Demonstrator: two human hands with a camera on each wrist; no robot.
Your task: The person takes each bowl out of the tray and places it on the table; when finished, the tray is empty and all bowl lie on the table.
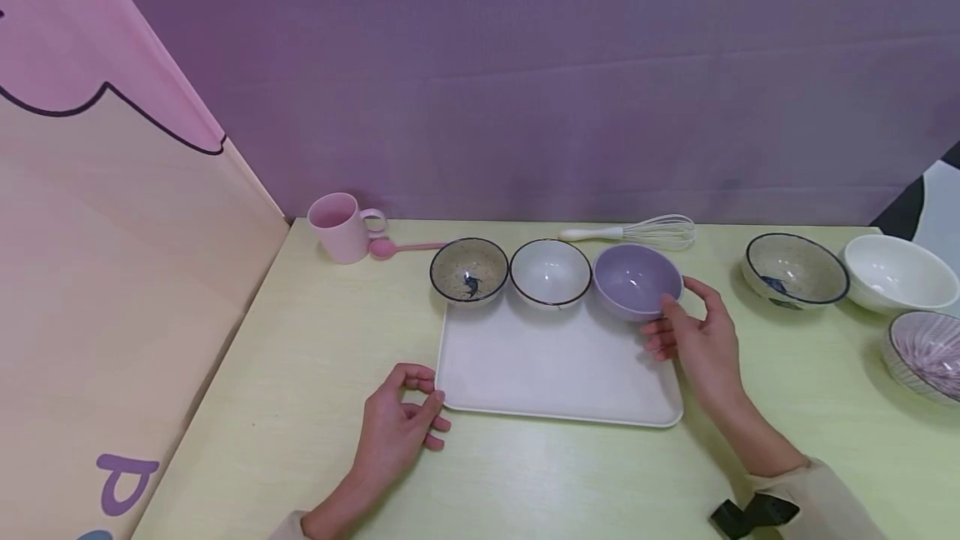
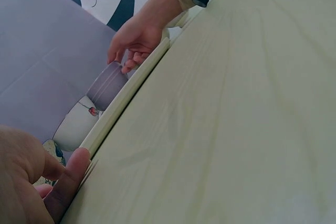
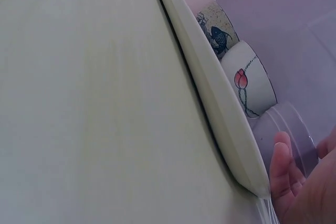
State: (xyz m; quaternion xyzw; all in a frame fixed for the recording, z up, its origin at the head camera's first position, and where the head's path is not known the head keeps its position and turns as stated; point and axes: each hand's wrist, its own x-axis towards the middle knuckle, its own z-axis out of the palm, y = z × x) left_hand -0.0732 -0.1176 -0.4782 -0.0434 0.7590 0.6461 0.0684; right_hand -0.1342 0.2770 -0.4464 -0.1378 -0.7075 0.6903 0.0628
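Head: R hand (image 1: 701, 344) grips purple bowl (image 1: 636, 283), end of 3-bowl row (image 1: 551, 277) at tray's (image 1: 555, 377) far side; prob. placing step, next needs gentle release. L wrist: L hand (image 2: 31, 179), fingers loosely bent, touches tray. R wrist: digits round bowl.

The left grip (image 1: 401, 423) is at near left, fingers bent; the right grip (image 1: 705, 340) is farther, its thumb (image 1: 674, 312) and index finger (image 1: 703, 291) parted, its forearm (image 1: 768, 440) slanting toward near right.
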